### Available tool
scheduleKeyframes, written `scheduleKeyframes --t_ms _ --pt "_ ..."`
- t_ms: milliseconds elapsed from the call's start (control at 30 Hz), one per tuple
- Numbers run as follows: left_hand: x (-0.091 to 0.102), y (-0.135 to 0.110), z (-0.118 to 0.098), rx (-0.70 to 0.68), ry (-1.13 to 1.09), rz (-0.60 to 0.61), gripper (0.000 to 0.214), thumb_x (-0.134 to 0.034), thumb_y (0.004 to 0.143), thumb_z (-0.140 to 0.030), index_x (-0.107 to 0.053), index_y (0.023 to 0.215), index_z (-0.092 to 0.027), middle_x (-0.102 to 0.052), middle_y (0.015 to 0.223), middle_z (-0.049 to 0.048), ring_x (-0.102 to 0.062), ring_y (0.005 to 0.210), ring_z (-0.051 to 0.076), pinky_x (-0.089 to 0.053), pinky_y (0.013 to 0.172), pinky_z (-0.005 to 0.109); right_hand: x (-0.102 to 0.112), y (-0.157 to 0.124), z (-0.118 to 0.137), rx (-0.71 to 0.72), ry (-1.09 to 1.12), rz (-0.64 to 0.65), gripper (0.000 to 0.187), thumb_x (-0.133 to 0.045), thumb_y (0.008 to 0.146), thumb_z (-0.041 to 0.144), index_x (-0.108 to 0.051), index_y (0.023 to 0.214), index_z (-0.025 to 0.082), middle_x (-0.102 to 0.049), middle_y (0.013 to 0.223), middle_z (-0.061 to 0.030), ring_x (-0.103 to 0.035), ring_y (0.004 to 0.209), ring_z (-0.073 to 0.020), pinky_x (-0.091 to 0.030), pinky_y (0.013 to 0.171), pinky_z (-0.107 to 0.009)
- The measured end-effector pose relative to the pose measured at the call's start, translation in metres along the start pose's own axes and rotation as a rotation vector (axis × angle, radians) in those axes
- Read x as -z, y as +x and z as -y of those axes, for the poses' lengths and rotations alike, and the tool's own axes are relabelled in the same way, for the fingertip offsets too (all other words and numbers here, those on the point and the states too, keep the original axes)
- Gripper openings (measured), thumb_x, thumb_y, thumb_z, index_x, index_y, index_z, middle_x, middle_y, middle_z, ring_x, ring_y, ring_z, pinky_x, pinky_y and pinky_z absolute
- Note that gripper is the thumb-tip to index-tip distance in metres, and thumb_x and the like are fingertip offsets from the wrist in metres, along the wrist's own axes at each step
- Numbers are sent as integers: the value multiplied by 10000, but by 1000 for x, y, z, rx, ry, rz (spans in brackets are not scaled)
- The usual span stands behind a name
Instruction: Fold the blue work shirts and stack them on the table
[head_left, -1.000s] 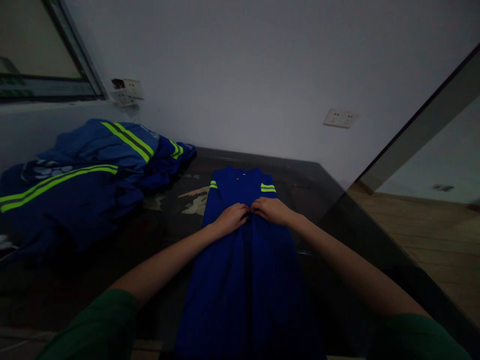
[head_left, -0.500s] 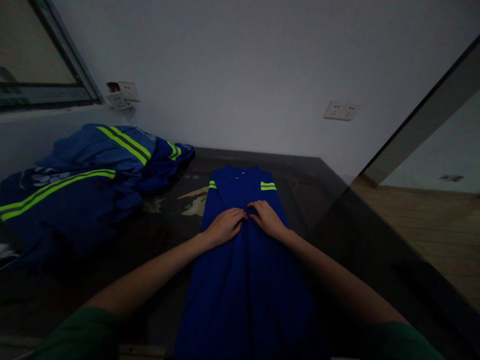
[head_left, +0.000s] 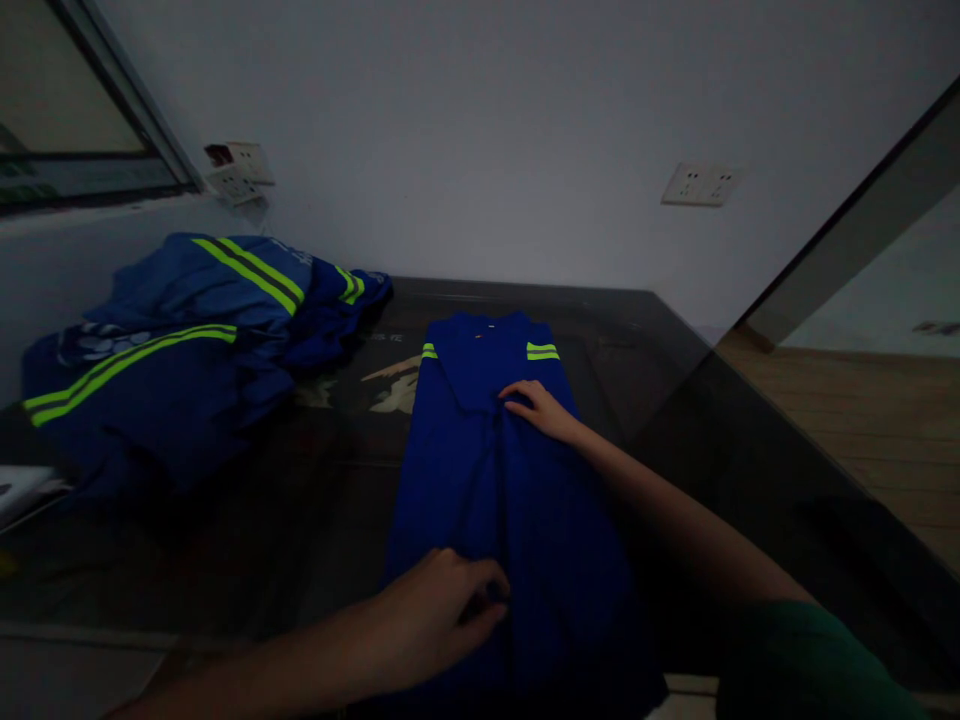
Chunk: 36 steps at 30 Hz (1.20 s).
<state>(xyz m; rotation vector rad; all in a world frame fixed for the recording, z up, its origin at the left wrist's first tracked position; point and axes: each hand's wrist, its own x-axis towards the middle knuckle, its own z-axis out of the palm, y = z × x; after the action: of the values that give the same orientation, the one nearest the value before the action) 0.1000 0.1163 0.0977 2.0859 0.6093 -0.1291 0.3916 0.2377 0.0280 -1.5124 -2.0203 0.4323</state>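
Observation:
A blue work jacket point(head_left: 450, 470) with yellow-green reflective bands lies folded long and narrow on the dark table, its collar end toward the wall. A dark seam runs down its middle. My right hand point(head_left: 541, 410) rests on its upper part, thumb and forefinger pinched at the cloth edge by the seam. Over the lower, nearer part of the jacket is my left hand point(head_left: 442, 615), fingers curved and thumb apart from them, with no cloth seen between. Whether its fingertips touch the jacket is too dark to tell.
Crumpled blue garments point(head_left: 165, 350) with similar bands are heaped on the table's left, below a window point(head_left: 75, 110). A white object point(head_left: 22, 490) shows at the left edge. The dark table point(head_left: 675, 430) meets a wall with sockets point(head_left: 701, 185); wooden floor point(head_left: 840, 410) lies to the right.
My left hand has left the spot beside my right hand and moved down toward me along the jacket. The right hand stays at the same place on the cloth. The view has shifted slightly.

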Motion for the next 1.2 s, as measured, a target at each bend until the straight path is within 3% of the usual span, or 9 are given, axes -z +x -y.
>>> scheduleKeyframes --t_ms 133,367,633,733,833,933,1000,1100,1200 --pt "-23 -31 -5 152 -132 73 277 -520 878 -344 -679 1085 -250 -723 827 10 -677 724 148 -473 662 219 3 8 2 3 -8 26 138 -585 879 266 -651 970 187 -658 1051 -64 -566 1007 -199 -400 933 -360" --pt "-93 -41 10 246 -216 -48 396 -564 836 -364 -614 1219 -278 -651 1187 63 -593 1088 234 -428 946 331 -2 20 -7 -56 -76 52 129 -599 861 257 -670 920 167 -654 1025 -73 -590 954 -197 -441 865 -328" --pt "-181 -19 39 249 -625 -346 474 -615 796 -359 -494 1218 -181 -677 1011 59 -603 779 161 -456 693 250 -18 11 -10 -41 -63 -114 201 -605 848 247 -632 1012 134 -647 1048 -94 -569 991 -207 -417 892 -327" --pt "-186 -14 33 171 -614 -391 269 -586 812 -392 -644 926 -155 -639 748 10 -536 661 139 -409 613 229 -22 11 -12 -76 -150 -115 170 -551 887 268 -621 967 135 -631 1018 -102 -550 970 -212 -407 888 -337" --pt "-176 -15 14 35 -556 -401 280 -600 801 -421 -683 772 -154 -576 631 -12 -488 622 128 -389 598 225 -25 15 -8 -123 -286 -49 178 -486 921 253 -602 993 140 -599 1075 -117 -516 1023 -226 -393 911 -351" --pt "-166 -18 -6 -52 -645 -417 357 -611 796 -500 -724 864 -169 -650 730 15 -556 687 159 -448 660 248 -26 16 0 -174 -388 -30 202 -456 929 255 -588 1030 140 -558 1157 -144 -487 1073 -262 -402 900 -385" --pt "-164 -20 -11 -105 -694 -427 393 -631 784 -517 -732 972 -187 -702 923 50 -613 854 206 -479 806 290 -27 14 5 -171 -415 -36 208 -456 926 269 -587 1032 147 -542 1180 -154 -480 1078 -283 -413 881 -407" --pt "-169 -23 -2 -108 -707 -425 469 -656 765 -520 -701 1118 -214 -651 1211 75 -559 1137 264 -397 1027 358 -29 10 9 -153 -444 -46 235 -448 937 326 -579 1051 168 -531 1193 -150 -466 1098 -295 -419 876 -430" --pt "-181 -24 19 6 -796 -383 566 -684 724 -551 -672 1161 -191 -645 1236 89 -558 1158 287 -392 1046 402 -28 8 10 -135 -459 -54 270 -426 954 372 -570 1076 180 -530 1200 -142 -465 1105 -289 -420 881 -436"
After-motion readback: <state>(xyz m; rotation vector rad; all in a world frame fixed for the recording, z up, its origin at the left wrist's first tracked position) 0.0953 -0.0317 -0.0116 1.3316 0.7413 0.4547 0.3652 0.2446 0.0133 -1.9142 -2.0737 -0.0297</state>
